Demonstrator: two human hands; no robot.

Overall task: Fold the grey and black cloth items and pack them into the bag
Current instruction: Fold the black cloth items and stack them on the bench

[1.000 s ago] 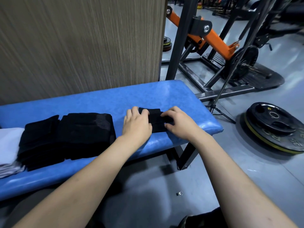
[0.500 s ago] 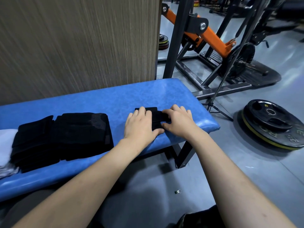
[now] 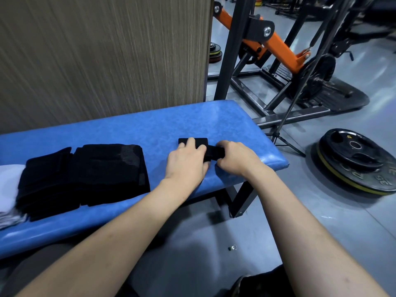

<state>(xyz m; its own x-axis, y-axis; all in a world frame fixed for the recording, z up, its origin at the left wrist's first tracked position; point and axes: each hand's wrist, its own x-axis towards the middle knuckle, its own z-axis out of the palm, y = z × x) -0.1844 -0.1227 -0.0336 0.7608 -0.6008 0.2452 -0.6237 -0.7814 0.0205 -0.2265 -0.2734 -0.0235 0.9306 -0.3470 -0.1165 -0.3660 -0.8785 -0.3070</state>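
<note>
So both hands are on a small black cloth [image 3: 194,142] sitting on the blue counter [image 3: 150,129], toward its right end. The left hand [image 3: 186,160] lies flat on top of the cloth with its fingers stretched out, pressing it down, not gripping. The right hand [image 3: 234,156] is curled over the right edge of the cloth and looks like it's pinching that end, though the fingertips are tucked under so I can't say exactly how they hold it. Only a bit of the cloth peeks out past the left hand's fingers and between the two hands.

Further left on the counter there's a folded black stack [image 3: 109,172], and right against it another darker folded pile [image 3: 46,181] that seems made of several layers. At the far left edge something white [image 3: 8,189] is touching that pile, mostly cut off by the frame.

Behind the counter is a wood-grain panel [image 3: 102,54]. Off to the right there's a gym machine with an orange arm [image 3: 278,48], and a black weight plate with a yellow rim [image 3: 360,161] lying flat on the grey floor [image 3: 300,221], well apart from the counter. A tiny metal bit [image 3: 232,247] sits on the floor between the forearms.
</note>
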